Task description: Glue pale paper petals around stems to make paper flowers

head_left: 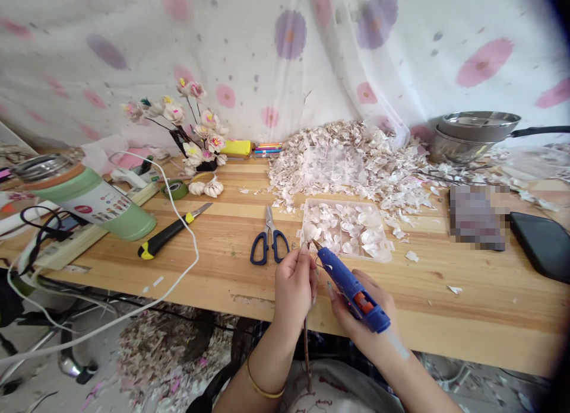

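My left hand (294, 279) pinches a thin brown stem (306, 348) that hangs down over the table's front edge. A pale petal shape (312, 231) shows just above its fingertips; I cannot tell whether it is fixed to the stem. In my right hand (363, 312) is a blue glue gun (354, 289), its nozzle pointing up and left close to the left fingertips. Behind both hands sits a clear divided plastic box (388, 254) of white garlic-skin petals (347, 223). Blue-handled scissors (268, 238) lie to the left of the box.
A black-and-yellow utility knife (171, 232), green tape (175, 190), garlic bulbs (212, 187) and a green bottle (109, 205) stand left, with a white cable (189, 223) crossing. Behind are a flower arrangement (196, 128) and a petal heap (383, 164); right, metal pans (476, 134) and a phone (541, 244).
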Action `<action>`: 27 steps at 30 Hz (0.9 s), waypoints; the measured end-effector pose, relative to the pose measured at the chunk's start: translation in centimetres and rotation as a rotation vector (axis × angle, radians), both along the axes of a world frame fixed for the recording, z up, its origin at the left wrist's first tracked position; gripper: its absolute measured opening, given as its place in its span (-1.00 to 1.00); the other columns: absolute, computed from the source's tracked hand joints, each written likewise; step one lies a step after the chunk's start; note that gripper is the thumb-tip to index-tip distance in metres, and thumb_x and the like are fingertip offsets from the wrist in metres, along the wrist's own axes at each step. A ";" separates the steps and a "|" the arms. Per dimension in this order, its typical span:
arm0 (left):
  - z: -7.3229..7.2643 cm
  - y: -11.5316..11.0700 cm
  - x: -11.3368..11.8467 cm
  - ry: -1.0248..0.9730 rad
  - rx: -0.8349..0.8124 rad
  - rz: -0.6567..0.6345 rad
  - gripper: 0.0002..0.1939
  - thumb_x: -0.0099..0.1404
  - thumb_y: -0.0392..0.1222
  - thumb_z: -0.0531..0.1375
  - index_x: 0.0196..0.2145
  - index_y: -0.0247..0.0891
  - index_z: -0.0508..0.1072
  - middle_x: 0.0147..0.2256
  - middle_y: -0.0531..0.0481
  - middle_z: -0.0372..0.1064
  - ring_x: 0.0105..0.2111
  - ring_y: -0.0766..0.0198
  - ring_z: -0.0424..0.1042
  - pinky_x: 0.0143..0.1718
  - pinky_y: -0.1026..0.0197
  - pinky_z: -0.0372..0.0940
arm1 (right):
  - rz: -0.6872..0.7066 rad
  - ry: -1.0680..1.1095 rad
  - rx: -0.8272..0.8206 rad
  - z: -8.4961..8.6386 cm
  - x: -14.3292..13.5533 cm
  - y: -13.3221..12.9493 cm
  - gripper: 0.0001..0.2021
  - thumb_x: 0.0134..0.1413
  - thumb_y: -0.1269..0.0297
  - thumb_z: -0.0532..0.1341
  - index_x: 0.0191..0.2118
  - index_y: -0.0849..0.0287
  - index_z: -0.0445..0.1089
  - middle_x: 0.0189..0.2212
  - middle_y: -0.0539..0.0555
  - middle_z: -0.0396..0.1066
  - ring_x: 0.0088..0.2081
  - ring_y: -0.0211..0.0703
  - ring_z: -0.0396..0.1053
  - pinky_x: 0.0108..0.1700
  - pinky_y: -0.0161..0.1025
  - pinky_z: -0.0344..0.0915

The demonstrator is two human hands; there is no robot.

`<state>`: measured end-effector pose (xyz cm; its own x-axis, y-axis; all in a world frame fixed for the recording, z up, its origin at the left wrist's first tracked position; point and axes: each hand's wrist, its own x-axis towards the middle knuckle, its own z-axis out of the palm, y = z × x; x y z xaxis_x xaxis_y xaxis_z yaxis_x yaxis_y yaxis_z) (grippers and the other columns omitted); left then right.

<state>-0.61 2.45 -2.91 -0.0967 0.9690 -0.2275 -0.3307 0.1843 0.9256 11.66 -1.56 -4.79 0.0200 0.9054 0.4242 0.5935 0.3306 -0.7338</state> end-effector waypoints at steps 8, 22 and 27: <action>0.4 0.0 0.1 0.013 -0.002 -0.021 -0.50 0.17 0.24 0.21 -0.60 -0.23 0.24 -0.84 0.23 0.03 -0.85 0.51 -0.07 -0.83 0.44 -0.17 | 0.004 0.015 -0.021 0.0 0.0 0.2 -0.79 0.07 0.32 0.21 -0.52 0.11 0.19 -0.57 -0.07 0.19 -0.56 -0.27 0.24 -0.49 -0.30 0.18; 0.1 -0.2 0.2 0.013 -0.008 -0.016 -0.53 0.20 0.20 0.20 -0.59 -0.23 0.24 -0.83 0.24 0.03 -0.85 0.52 -0.08 -0.84 0.45 -0.16 | -0.004 0.016 -0.032 0.3 0.3 -0.1 -0.77 0.08 0.33 0.22 -0.51 0.10 0.17 -0.57 -0.07 0.19 -0.57 -0.28 0.24 -0.50 -0.34 0.23; 0.2 -0.2 0.1 0.014 -0.001 -0.033 -0.51 0.18 0.23 0.20 -0.59 -0.23 0.24 -0.83 0.24 0.03 -0.86 0.52 -0.08 -0.84 0.46 -0.15 | -0.023 0.018 -0.031 0.3 0.3 -0.2 -0.79 0.08 0.32 0.22 -0.50 0.10 0.20 -0.55 -0.05 0.24 -0.56 -0.28 0.29 -0.50 -0.35 0.25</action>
<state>-0.53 2.24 -2.71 -0.0678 0.9714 -0.2275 -0.3116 0.1960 0.9298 11.94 -1.76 -4.50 0.0488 0.9173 0.3952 0.5873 0.2937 -0.7542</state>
